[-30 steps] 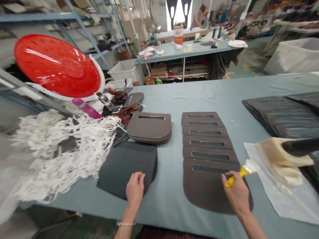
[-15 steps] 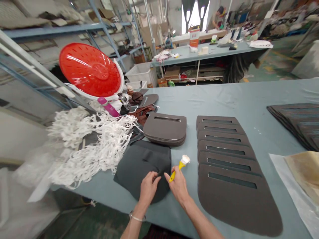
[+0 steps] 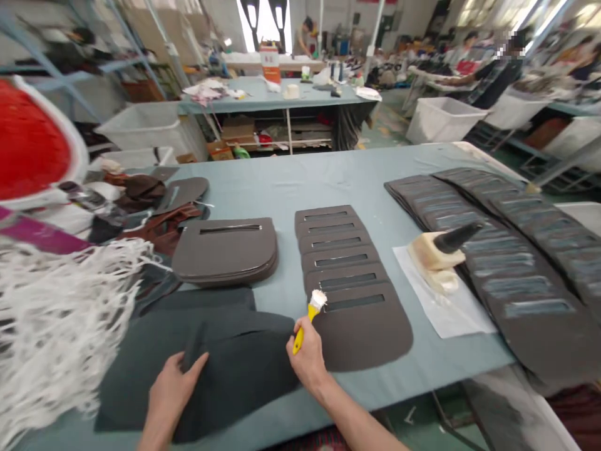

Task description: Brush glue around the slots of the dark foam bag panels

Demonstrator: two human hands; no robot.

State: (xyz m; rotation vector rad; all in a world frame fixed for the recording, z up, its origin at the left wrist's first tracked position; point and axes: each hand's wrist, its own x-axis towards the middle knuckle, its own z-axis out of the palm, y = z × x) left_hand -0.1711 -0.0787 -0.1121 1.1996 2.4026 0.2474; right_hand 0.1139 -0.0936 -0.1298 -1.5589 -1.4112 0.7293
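My right hand [image 3: 307, 354] is closed around the yellow handle of a paintbrush [image 3: 312, 316], whose whitened bristles point up and away from me. That hand is at the right edge of a dark, flexible sheet piece [image 3: 239, 363]; whether its fingers also pinch the edge cannot be made out. Over the sheet's left part lies my left hand [image 3: 171, 391], thumb and fingers apart, beside a narrow blurred dark fold or strip [image 3: 193, 347]. Behind the sheet sits a stack of grey-brown rounded panels [image 3: 225, 254] with a slot in the top one. Overlapping slotted panels [image 3: 361, 338] fan out to the right.
A cream bottle with a black nozzle [image 3: 436, 254] lies on white paper [image 3: 441, 319]. More slotted panels [image 3: 539, 338] cover the table's right side. White tangled strips [image 3: 61, 326] and a red basket [image 3: 30, 144] are at left. A co-worker [image 3: 498, 72] is in the background.
My view has turned right. My hands have moved apart, and the dark sheet, bunched before, is now spread wider. The brush stays in my right hand; my left hand has loosened from its pinch.
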